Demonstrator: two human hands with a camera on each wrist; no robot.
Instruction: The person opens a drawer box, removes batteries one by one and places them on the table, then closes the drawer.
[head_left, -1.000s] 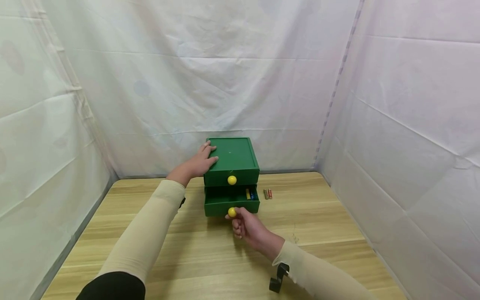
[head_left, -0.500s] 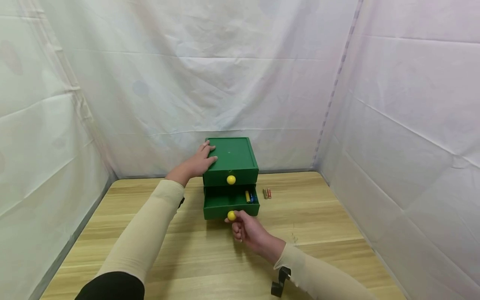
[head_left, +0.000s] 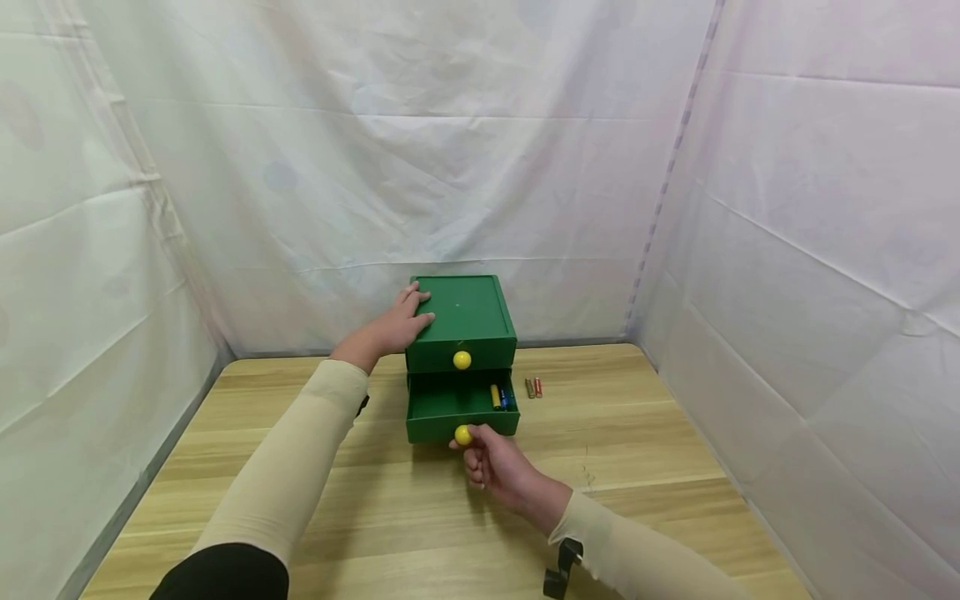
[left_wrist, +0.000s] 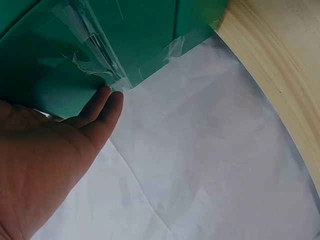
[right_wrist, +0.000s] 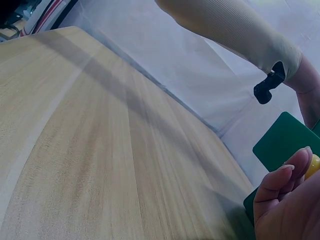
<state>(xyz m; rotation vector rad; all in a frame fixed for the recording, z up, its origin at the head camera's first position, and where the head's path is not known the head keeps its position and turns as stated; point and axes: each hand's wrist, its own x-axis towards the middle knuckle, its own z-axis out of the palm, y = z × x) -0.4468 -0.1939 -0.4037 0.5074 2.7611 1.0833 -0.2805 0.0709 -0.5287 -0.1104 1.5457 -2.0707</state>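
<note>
A green two-drawer box [head_left: 465, 308] stands toward the back of the table, a round yellow knob on each drawer. My left hand [head_left: 395, 325] rests on its upper left edge, fingers spread over top and side; in the left wrist view the fingers [left_wrist: 107, 110] lie against the taped green side. With thumb and fingers my right hand [head_left: 504, 468] pinches the lower yellow knob [head_left: 463, 435]. The lower drawer [head_left: 435, 429] is pulled out, with a yellow battery [head_left: 496, 397] and a blue battery [head_left: 504, 400] at its right. The upper drawer [head_left: 431, 357] is closed.
A dull greenish battery [head_left: 529, 388] and a red battery [head_left: 537, 387] lie on the wooden table [head_left: 622, 417] right of the box. White cloth [head_left: 450, 167] hangs behind and at both sides.
The lower drawer has slid a little further out toward me, with my right hand on its knob. My left hand has stayed on the box.
</note>
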